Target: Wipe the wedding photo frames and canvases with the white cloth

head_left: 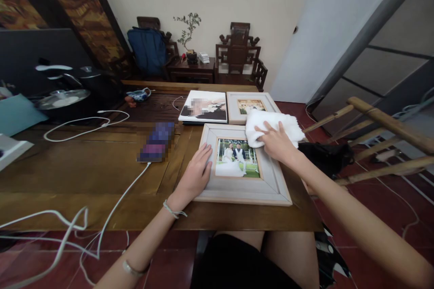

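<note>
A pale wooden picture frame [267, 185] with a wedding photo lies flat on the wooden table [84, 167] in front of me. My left hand [196, 171] rests flat on the frame's left border, fingers apart. My right hand [276, 142] presses a white cloth [271, 124] onto the frame's upper right corner.
A smaller framed photo [251, 106] and an unframed print [205, 106] lie just behind. A phone [156, 142] on a white charging cable [118, 198] sits to the left. Wooden chair rails [386, 126] stand at the right; a pan and lid rest at far left.
</note>
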{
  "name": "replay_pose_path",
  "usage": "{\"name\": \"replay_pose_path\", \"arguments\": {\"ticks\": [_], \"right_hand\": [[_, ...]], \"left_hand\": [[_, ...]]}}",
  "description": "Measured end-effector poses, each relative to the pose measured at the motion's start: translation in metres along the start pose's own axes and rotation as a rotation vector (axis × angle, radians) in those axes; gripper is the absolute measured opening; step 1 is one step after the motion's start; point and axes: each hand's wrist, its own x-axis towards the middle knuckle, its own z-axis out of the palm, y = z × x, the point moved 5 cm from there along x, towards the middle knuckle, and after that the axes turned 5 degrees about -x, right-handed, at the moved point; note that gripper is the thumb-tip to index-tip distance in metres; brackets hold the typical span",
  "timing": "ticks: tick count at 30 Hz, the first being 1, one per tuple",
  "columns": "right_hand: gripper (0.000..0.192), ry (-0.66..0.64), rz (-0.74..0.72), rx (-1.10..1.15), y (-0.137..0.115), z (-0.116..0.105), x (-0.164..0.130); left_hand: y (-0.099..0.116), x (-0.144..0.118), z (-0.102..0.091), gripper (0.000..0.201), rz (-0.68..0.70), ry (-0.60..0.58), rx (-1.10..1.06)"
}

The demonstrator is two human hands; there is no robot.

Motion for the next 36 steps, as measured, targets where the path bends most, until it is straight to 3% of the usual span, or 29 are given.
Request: {"name": "replay_pose_path", "arguments": {"ticks": [5,9,12,15,20,23,25,29,36], "right_hand": [[0.051,-0.078,-0.093,0.097,-0.021,-0.010,-0.060],[0.055,-0.212,-0.172,0.281,-0.043,-0.029,-0.108],[0.061,-0.273,-0.233,0.401,-0.045,-0.040,-0.123],[0.065,-0.172,-0.224,0.408,-0.031,-0.042,-0.106],[0.064,0.117,-0.027,0.157,0.001,-0.024,-0.030],[0.060,0.134,-0.018,0.045,0.001,-0.006,0.004],[0.056,0.111,-0.052,0.021,-0.006,0.004,0.009],[0.047,0.085,-0.114,0.078,-0.029,0.003,-0.021],[0.049,-0.097,-0.204,0.251,-0.077,-0.039,-0.114]], "left_hand": [[0.001,0.001,0.000,0.040,0.010,0.015,0.019],[0.001,0.000,0.000,0.040,0.015,0.017,0.030],[0.000,0.000,0.001,0.040,0.009,0.010,0.035],[0.000,0.000,0.000,0.040,0.011,0.012,0.032],[0.001,0.000,-0.001,0.040,0.021,0.024,0.012],[0.001,0.000,-0.002,0.040,0.015,0.032,-0.007],[0.000,0.000,-0.002,0.040,0.009,0.030,-0.015],[0.000,0.000,-0.001,0.040,0.002,0.028,-0.013],[0.003,0.000,-0.002,0.039,0.002,0.044,-0.011]]}}
